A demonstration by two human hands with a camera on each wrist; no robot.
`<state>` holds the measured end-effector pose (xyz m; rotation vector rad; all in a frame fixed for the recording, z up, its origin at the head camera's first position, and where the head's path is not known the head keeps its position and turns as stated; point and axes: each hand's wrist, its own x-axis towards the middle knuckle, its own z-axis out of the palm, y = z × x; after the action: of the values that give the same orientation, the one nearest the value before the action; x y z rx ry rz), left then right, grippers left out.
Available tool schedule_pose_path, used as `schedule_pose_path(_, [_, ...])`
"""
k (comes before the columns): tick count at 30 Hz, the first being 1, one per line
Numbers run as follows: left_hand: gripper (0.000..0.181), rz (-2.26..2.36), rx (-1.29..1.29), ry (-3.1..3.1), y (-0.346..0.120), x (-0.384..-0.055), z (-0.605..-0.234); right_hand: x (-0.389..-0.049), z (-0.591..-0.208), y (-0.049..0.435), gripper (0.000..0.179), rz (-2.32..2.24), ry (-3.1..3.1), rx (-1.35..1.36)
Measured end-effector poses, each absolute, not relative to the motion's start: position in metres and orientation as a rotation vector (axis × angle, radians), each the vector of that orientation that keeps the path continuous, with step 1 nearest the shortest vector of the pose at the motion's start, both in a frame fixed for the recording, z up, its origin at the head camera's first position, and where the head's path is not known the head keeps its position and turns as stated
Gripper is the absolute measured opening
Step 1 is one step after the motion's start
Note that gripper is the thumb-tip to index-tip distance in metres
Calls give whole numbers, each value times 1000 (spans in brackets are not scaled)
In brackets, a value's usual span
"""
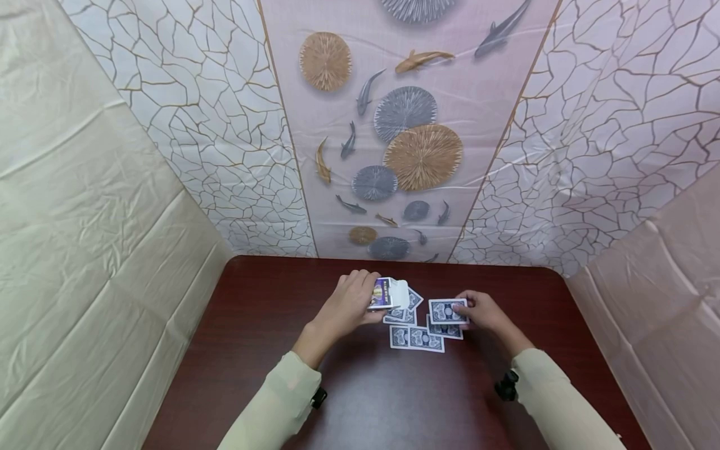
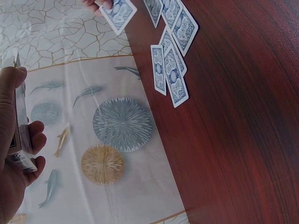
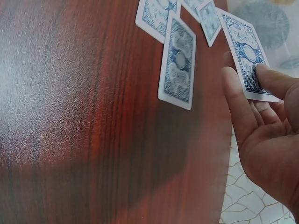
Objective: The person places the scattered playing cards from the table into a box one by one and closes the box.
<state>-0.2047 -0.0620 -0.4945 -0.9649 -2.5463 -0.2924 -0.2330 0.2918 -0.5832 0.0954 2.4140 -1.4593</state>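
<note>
Purple-printed box (image 1: 381, 292), lettering too small to read, sits in the curled left grip (image 1: 350, 301); the right grip (image 1: 485, 310) pinches a blue-backed card (image 1: 444, 310) above loose cards (image 1: 425, 339) on the surface (image 1: 382, 406).

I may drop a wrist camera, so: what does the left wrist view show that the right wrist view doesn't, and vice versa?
Only left wrist: the left hand gripping a card box, and a gold disc motif on the backdrop.
Only right wrist: the palm of the right hand, and a broad shadow on the table.
Both: part of the backdrop, the table, a card pinched in that hand, and loose cards back side up.
</note>
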Motion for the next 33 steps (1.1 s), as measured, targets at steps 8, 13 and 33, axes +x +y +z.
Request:
schedule_pose_path(8, [70,-264,-960,-2535,-59,-204,-495,-230,-566,288,25,-1468,2451,35])
schedule_pose_path(13, [70,-261,-956,-2542,-58,-204,-496,-227,-548,282,27,-1475,2488,-22])
schedule_pose_path(33, [70,-253,-941,-2591,-56,-206,-493,-213,-483,258,35,-1665,2371,-31])
